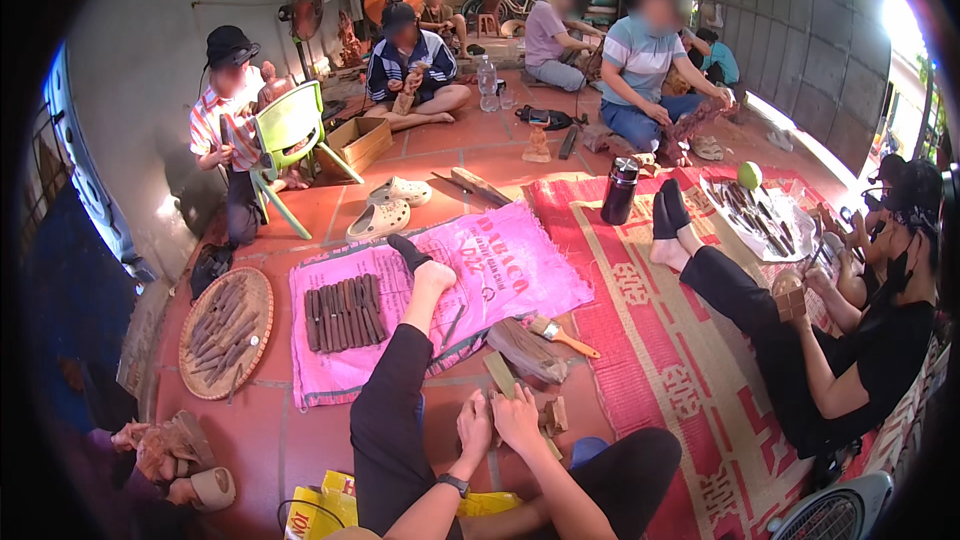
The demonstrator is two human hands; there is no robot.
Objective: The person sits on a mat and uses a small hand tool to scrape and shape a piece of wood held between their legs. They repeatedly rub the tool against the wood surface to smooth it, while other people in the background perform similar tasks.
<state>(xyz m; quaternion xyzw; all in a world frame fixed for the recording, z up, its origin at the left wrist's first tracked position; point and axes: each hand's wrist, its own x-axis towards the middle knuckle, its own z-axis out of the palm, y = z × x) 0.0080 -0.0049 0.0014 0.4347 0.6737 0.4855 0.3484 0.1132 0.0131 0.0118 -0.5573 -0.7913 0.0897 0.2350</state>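
My left hand [474, 421] is closed between my legs, its fingers curled around something I cannot make out. Right beside it, my right hand [516, 418] grips a flat olive-green strip [499, 374], which sticks out above the fingers and shows again below the hand. Small brown wooden blocks [554, 412] lie just right of my right hand. Beyond my hands rest a brush [562, 336] with an orange handle and a clear plastic bag [528, 350]. Dark carved wooden sticks [345, 313] lie in rows on a pink woven sack [500, 265] ahead to the left.
A round woven tray [262, 349] with more sticks is at the left. A dark flask [620, 191] stands on the red patterned mat [690, 380]. Beige clogs [378, 221] lie ahead. A co-worker [850, 360] sits close on the right; several others work farther back. A fan [835, 512] is lower right.
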